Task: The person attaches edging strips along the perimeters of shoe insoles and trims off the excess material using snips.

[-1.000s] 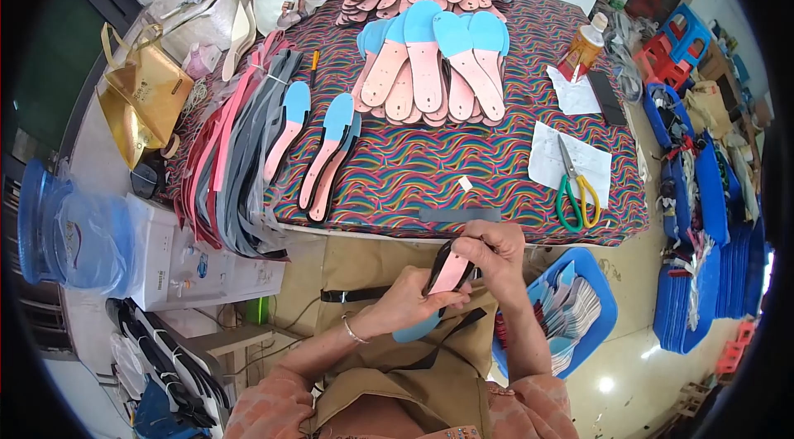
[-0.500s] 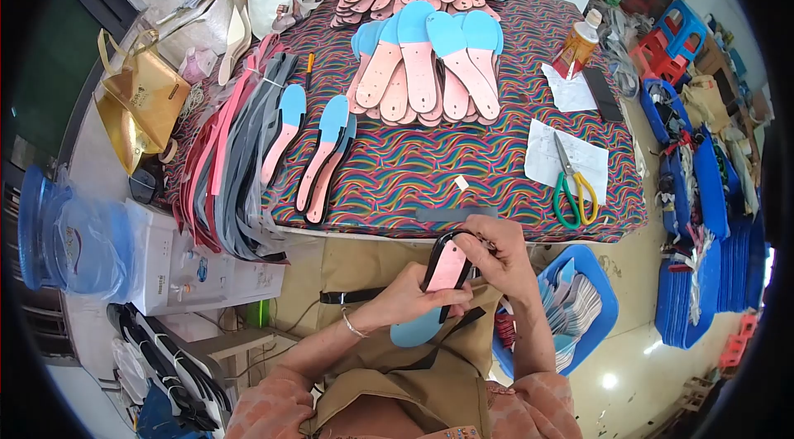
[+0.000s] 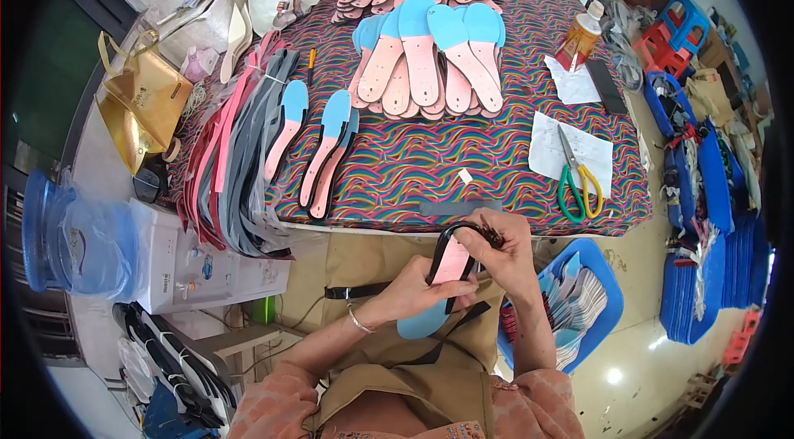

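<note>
While your left hand [image 3: 411, 290] grips an insole [image 3: 452, 260] off the near edge of the tabletop [image 3: 405, 182] and your right hand [image 3: 506, 255] pinches its end, three black-rimmed ones [image 3: 334, 116] at left look done, far piles [image 3: 423, 71] not yet.

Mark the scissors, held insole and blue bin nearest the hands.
Scissors [image 3: 571, 161]: head view, near the pivot.
Held insole [image 3: 452, 261]: head view, on its pink section.
Blue bin [image 3: 616, 297]: head view, on its rim.

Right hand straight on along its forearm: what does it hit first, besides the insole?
Probably the grey strip by the near edge of the table, just ahead of the right hand. Depth is unclear: the table edge could come first.
</note>
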{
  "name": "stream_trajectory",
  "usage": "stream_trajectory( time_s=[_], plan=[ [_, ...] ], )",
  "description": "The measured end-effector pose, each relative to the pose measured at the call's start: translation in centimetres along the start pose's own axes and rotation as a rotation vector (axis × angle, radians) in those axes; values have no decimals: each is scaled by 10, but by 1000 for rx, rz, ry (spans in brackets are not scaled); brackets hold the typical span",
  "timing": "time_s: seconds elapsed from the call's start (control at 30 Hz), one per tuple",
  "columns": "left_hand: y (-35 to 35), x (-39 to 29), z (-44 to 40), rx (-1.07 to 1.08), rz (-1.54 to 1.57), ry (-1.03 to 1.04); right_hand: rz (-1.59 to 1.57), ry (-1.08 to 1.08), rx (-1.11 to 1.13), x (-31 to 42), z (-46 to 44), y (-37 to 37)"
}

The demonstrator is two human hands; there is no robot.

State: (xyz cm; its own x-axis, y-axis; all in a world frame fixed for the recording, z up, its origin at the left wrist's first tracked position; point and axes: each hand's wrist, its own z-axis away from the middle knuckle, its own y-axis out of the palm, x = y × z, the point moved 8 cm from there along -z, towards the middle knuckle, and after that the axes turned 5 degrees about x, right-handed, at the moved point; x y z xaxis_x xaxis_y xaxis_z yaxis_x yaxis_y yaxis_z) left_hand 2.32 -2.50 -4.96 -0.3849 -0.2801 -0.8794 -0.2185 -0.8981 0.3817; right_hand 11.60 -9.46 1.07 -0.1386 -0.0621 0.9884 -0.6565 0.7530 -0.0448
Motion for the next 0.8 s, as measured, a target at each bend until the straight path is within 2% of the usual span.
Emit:
stream_trajectory(
  time_s=[0.2,0.27,0.57,0.7,0.77,0.8],
  plan=[
    [-11,2,-3,-75,-129,57,86,115,-45,2,1,2],
    [-11,2,-2,-86,-153,73,180,32,-95,4,0,1],
    [-16,-1,-2,-144,-158,114,272,-42,-119,21,-5,3],
    [-16,-4,-2,-154,-166,90,263,-12,-132,10,-4,0],
    [-16,-3,-2,-149,-176,65,8,94,-108,-3,-3,0],
    [-15,-4,-3,-136,-176,68,8,96,-107,-3,-4,-2]
  ],
)
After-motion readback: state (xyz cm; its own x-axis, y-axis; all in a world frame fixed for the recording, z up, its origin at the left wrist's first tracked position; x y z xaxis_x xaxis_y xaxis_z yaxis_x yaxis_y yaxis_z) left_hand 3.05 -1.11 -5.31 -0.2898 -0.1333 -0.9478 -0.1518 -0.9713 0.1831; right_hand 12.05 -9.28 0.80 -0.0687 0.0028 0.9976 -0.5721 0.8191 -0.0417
